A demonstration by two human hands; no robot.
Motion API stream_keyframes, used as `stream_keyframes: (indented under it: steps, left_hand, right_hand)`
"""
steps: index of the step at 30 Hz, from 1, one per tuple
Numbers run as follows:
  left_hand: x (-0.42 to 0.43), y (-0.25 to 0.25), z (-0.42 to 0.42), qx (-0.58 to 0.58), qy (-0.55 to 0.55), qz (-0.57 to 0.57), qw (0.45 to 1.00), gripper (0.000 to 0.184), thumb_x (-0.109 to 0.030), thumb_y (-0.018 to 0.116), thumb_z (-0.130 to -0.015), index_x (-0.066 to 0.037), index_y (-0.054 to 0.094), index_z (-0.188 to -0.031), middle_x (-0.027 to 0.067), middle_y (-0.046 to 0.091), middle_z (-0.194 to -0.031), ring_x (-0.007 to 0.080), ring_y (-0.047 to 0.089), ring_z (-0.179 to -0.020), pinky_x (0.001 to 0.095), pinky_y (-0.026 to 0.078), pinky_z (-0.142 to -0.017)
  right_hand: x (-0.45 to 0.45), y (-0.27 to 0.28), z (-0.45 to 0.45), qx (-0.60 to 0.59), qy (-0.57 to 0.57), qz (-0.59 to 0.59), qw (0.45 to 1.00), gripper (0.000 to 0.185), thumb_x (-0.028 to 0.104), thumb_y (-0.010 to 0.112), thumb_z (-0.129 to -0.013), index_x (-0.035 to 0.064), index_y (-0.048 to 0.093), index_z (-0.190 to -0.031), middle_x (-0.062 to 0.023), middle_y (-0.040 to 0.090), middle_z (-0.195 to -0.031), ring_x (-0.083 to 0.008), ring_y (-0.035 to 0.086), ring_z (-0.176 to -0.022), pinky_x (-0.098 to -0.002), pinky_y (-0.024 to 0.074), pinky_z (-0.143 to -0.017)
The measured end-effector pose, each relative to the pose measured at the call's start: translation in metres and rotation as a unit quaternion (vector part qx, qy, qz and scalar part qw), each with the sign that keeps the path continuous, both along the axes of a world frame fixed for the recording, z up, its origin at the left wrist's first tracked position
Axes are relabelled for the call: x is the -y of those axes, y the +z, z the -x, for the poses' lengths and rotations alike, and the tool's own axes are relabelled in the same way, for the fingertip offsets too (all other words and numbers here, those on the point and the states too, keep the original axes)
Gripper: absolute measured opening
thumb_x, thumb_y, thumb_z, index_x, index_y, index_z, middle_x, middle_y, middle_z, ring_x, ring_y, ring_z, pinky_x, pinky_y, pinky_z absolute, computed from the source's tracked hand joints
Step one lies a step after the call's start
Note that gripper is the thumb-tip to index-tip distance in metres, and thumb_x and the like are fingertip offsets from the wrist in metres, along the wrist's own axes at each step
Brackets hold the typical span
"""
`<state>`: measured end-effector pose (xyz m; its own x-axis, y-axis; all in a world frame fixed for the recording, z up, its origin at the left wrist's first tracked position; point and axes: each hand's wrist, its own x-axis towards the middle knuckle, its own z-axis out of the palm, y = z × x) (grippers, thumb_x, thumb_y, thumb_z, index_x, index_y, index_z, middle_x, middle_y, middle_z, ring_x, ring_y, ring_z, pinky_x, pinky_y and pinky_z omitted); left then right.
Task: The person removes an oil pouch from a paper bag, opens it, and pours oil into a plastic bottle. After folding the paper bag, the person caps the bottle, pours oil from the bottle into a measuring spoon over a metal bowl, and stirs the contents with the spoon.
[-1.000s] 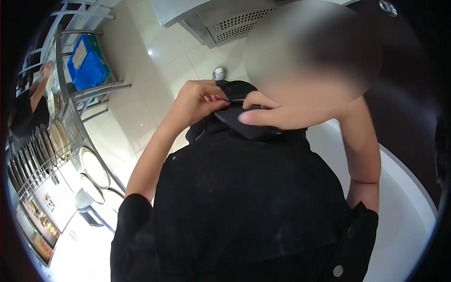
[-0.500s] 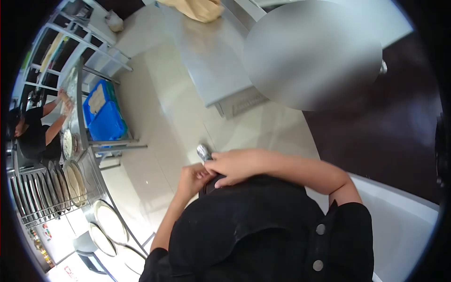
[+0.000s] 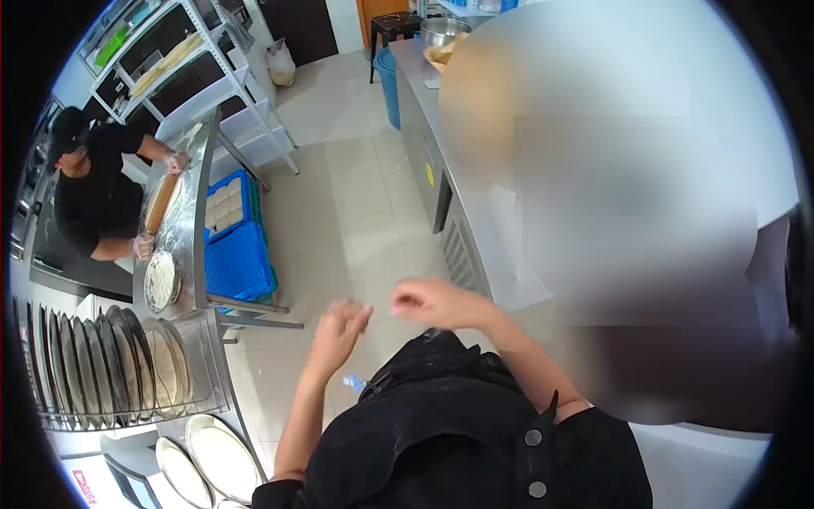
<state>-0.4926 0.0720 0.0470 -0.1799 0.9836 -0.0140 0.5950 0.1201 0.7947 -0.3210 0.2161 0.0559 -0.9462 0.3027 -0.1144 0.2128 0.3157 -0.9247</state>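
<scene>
In front of my black apron (image 3: 424, 416), both of my hands are lifted and a little blurred. My left hand (image 3: 341, 324) has loosely bent fingers and no object shows in it. A short gap away, my right hand (image 3: 437, 303) is curled inward, also with no visible object. The hands do not touch each other. Below my left hand, a small blue and silver item (image 3: 354, 383) sits at the apron's edge; its kind is unclear.
At left, a person (image 3: 97, 182) grips a rolling pin (image 3: 161, 204) over a floured steel table (image 3: 197, 182). Blue crates (image 3: 242, 263) stand beneath, one with dough pieces. A rack of round pans (image 3: 102, 365) is nearer. A steel counter (image 3: 424, 93) runs along the right; a blurred patch hides much there.
My hands have moved apart and come up from the apron front, where they were together by a shiny metal item. My view has tilted up, showing more of the room.
</scene>
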Motion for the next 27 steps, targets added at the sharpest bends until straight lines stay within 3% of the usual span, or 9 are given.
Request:
stream_keyframes:
  steps: [2,4,7,13,18,19,21,24,27]
  left_hand:
    - [-0.045,0.003,0.013,0.219,0.146,-0.022,0.965,0.042,-0.029,0.05,-0.093,-0.004,0.05,-0.06,0.0005,0.045,-0.057,0.0106,0.039,-0.053,0.0266,0.037,-0.054]
    - [-0.096,-0.012,0.015,0.404,0.129,-0.048,0.904,0.035,-0.031,0.042,-0.097,-0.008,0.049,-0.071,-0.0021,0.041,-0.06,0.0074,0.034,-0.05,0.0217,0.029,-0.047]
    - [-0.153,-0.006,0.017,0.457,0.05,-0.021,0.888,0.014,-0.021,0.043,-0.097,-0.011,0.05,-0.092,-0.0039,0.038,-0.061,0.0049,0.035,-0.052,0.0195,0.029,-0.046]
    - [-0.243,0.011,0.097,0.34,-0.043,-0.064,0.937,0.012,-0.009,0.051,-0.091,-0.005,0.055,-0.103,0.0009,0.055,-0.084,0.0084,0.049,-0.068,0.0198,0.037,-0.059]
    - [-0.291,0.142,0.176,0.197,-0.102,-0.335,0.916,0.01,-0.001,0.053,-0.077,0.0,0.06,-0.084,0.0064,0.059,-0.075,0.0165,0.048,-0.061,0.0257,0.04,-0.061]
    - [-0.302,0.156,0.186,0.146,-0.143,-0.419,0.885,0.015,-0.021,0.051,-0.087,-0.009,0.056,-0.078,0.0011,0.052,-0.072,0.0111,0.042,-0.057,0.0273,0.032,-0.051]
    - [-0.301,0.149,0.241,0.167,-0.147,-0.418,0.881,0.016,-0.022,0.051,-0.087,-0.01,0.056,-0.077,0.001,0.051,-0.072,0.0111,0.041,-0.057,0.0274,0.031,-0.051]
    - [-0.393,0.149,0.239,0.201,-0.184,-0.414,0.868,0.018,-0.024,0.05,-0.087,-0.011,0.055,-0.076,0.0005,0.049,-0.071,0.0112,0.04,-0.058,0.0275,0.031,-0.052]
    - [-0.458,0.147,0.263,0.231,-0.232,-0.408,0.852,0.021,-0.027,0.048,-0.088,-0.012,0.054,-0.075,0.0,0.048,-0.069,0.0112,0.039,-0.058,0.0277,0.03,-0.053]
  right_hand:
    - [-0.028,-0.008,0.003,-0.074,-0.156,0.134,0.976,0.013,0.016,0.052,-0.09,0.003,0.054,-0.088,-0.0006,0.05,-0.071,-0.0093,0.043,-0.062,-0.0218,0.0363,-0.057]
    - [-0.05,-0.019,0.013,-0.151,-0.312,0.233,0.909,0.015,0.016,0.048,-0.093,0.0034,0.054,-0.088,0.0005,0.046,-0.067,-0.0057,0.036,-0.056,-0.0189,0.03,-0.051]
    - [-0.075,-0.023,0.045,-0.164,-0.352,0.332,0.86,0.014,0.013,0.044,-0.094,0.0044,0.054,-0.089,0.0026,0.042,-0.064,-0.0038,0.031,-0.054,-0.0171,0.0256,-0.049]
    - [-0.174,-0.038,0.109,-0.112,-0.4,0.307,0.856,0.013,0.01,0.044,-0.092,0.0052,0.056,-0.09,0.0023,0.043,-0.066,-0.0064,0.037,-0.057,-0.0198,0.0304,-0.053]
    - [-0.251,0.032,0.139,-0.189,-0.359,0.059,0.912,0.017,0.0,0.045,-0.088,0.0022,0.057,-0.1,0.0005,0.048,-0.07,-0.0054,0.039,-0.057,-0.0178,0.0321,-0.054]
    - [-0.259,0.062,0.14,-0.2,-0.368,-0.005,0.908,0.014,0.001,0.046,-0.087,0.0024,0.056,-0.095,-0.0009,0.05,-0.071,-0.0072,0.04,-0.057,-0.0186,0.0327,-0.054]
    - [-0.271,0.11,0.148,-0.352,-0.429,-0.174,0.814,0.017,-0.002,0.049,-0.08,0.0049,0.06,-0.091,-0.0003,0.051,-0.07,-0.0093,0.039,-0.058,-0.0212,0.0337,-0.055]
    - [-0.301,0.194,0.119,-0.332,-0.214,-0.466,0.792,0.026,-0.008,0.065,-0.058,0.0066,0.049,-0.071,-0.0019,0.049,-0.07,-0.0127,0.041,-0.055,-0.0227,0.0328,-0.052]
    - [-0.325,0.202,0.14,-0.351,-0.284,-0.487,0.747,0.019,-0.004,0.062,-0.064,0.0081,0.048,-0.07,-0.0004,0.047,-0.068,-0.0115,0.04,-0.054,-0.0222,0.0319,-0.052]
